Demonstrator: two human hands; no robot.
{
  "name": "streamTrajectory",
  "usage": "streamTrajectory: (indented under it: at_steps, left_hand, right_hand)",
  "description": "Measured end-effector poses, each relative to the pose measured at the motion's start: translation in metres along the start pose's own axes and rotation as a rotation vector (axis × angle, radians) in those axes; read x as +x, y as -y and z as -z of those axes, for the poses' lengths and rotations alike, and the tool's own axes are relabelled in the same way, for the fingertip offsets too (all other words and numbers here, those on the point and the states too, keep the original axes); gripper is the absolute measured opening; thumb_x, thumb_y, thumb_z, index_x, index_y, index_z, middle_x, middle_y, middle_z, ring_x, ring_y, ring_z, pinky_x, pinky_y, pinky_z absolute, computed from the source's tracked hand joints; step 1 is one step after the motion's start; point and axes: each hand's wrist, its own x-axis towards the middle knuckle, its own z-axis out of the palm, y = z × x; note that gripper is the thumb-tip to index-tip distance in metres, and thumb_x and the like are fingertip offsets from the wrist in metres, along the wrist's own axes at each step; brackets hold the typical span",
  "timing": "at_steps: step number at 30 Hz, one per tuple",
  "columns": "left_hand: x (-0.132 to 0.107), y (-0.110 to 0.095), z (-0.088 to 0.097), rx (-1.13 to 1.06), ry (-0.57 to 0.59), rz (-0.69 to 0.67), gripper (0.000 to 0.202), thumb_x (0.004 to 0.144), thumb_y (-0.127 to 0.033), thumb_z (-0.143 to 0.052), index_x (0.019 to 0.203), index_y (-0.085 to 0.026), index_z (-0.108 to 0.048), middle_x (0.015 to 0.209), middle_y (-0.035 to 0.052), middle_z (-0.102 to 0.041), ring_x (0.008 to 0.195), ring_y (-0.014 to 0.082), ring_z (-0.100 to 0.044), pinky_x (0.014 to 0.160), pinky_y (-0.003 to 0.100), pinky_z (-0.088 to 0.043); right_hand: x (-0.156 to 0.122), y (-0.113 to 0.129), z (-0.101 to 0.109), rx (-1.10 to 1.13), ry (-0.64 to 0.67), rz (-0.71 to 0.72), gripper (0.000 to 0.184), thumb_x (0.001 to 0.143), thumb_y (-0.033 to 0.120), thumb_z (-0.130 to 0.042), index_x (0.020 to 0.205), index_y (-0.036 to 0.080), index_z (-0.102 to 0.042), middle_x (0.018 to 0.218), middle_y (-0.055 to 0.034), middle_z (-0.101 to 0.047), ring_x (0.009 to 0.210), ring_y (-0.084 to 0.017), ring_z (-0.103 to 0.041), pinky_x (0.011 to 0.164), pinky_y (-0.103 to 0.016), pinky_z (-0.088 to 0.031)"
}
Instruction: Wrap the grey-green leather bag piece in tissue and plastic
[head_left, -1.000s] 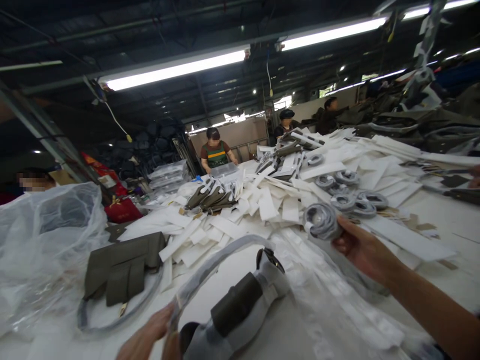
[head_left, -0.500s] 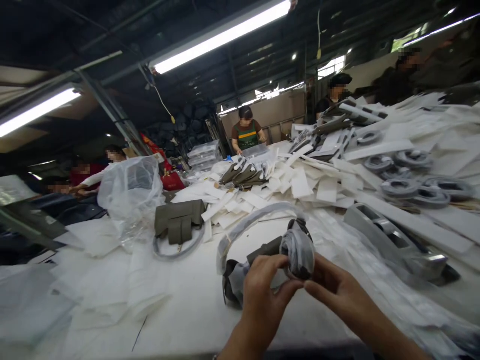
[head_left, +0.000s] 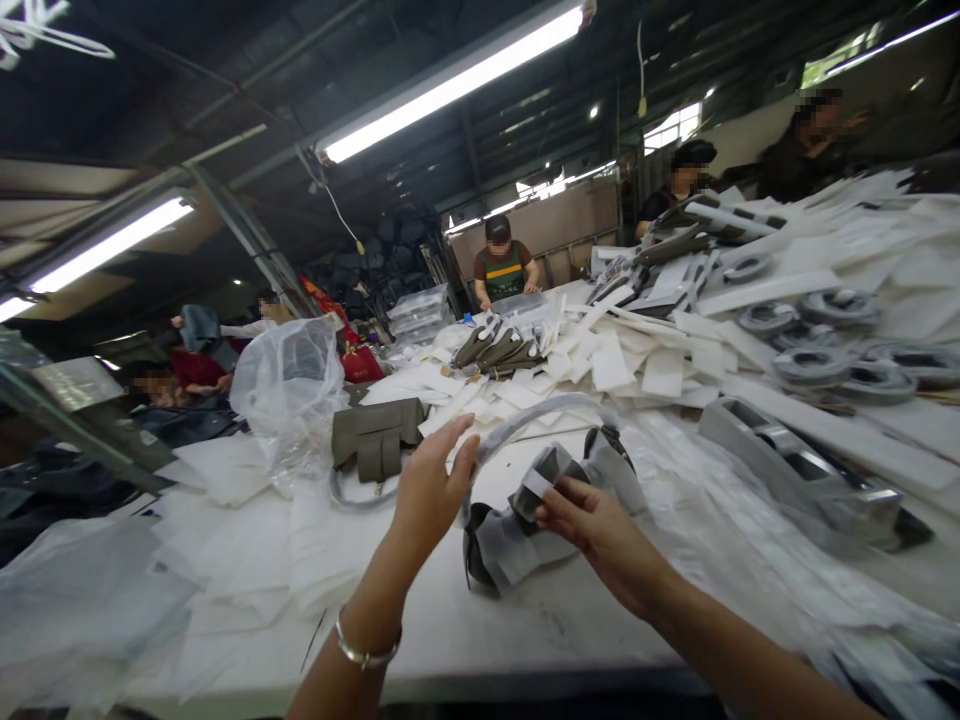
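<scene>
On the table before me lies a dark olive handbag (head_left: 517, 550), its ends wrapped in whitish film and its arched handle (head_left: 540, 405) sleeved in the same film. My right hand (head_left: 596, 535) pinches a rolled strap (head_left: 541, 480) with a white strip across it, held over the front of the bag. My left hand (head_left: 435, 480) is raised left of the bag, fingers stretched out and holding nothing. A second olive handbag (head_left: 379, 435), its handle sleeved too, lies behind my left hand.
White sheets (head_left: 225, 540) spread over the left of the table. A clear plastic bag (head_left: 289, 380) stands behind them. At right are a grey tape dispenser (head_left: 802, 470) and several coiled, wrapped straps (head_left: 810, 365). Beyond the piled white strips, a co-worker (head_left: 506, 265) stands.
My left hand has let go of the rolled strap and moved left, its fingers opening. My right hand has carried the strap left over the bag. The view has shifted slightly.
</scene>
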Motion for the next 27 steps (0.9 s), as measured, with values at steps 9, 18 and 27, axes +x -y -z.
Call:
streamTrajectory:
  at_steps: [9, 18, 27]
  left_hand:
    - [0.023, 0.019, -0.011, -0.144, 0.411, 0.099, 0.057, 0.098, -0.060, -0.031, 0.076, -0.018, -0.062, 0.069, -0.0006, -0.061, 0.069, 0.0176, -0.054, 0.066, 0.027, -0.042]
    - [0.022, 0.010, -0.014, -0.182, 0.427, 0.064, 0.046, 0.097, -0.056, -0.034, 0.087, -0.019, -0.059, 0.081, 0.0019, -0.062, 0.085, 0.0216, -0.058, 0.079, 0.030, -0.042]
    - [0.014, 0.042, -0.023, -0.461, 0.304, 0.406, 0.056, 0.079, -0.071, -0.060, 0.103, -0.020, -0.068, 0.103, 0.0034, -0.072, 0.106, 0.0295, -0.063, 0.096, 0.037, -0.051]
  right_hand:
    - [0.025, 0.015, -0.040, 0.160, 0.155, 0.032, 0.032, 0.082, 0.033, -0.075, 0.111, 0.018, -0.071, 0.113, -0.0067, -0.065, 0.102, -0.015, -0.060, 0.103, -0.031, -0.046]
    - [0.025, 0.020, -0.048, -0.011, 0.026, 0.145, 0.047, 0.073, 0.047, -0.079, 0.106, 0.014, -0.070, 0.091, -0.0047, -0.065, 0.081, -0.013, -0.061, 0.089, -0.034, -0.054]
    - [-0.003, 0.035, 0.002, -0.394, 0.186, 0.288, 0.038, 0.086, 0.044, -0.064, 0.114, 0.020, -0.073, 0.101, -0.0074, -0.072, 0.083, -0.018, -0.069, 0.078, -0.031, -0.056]
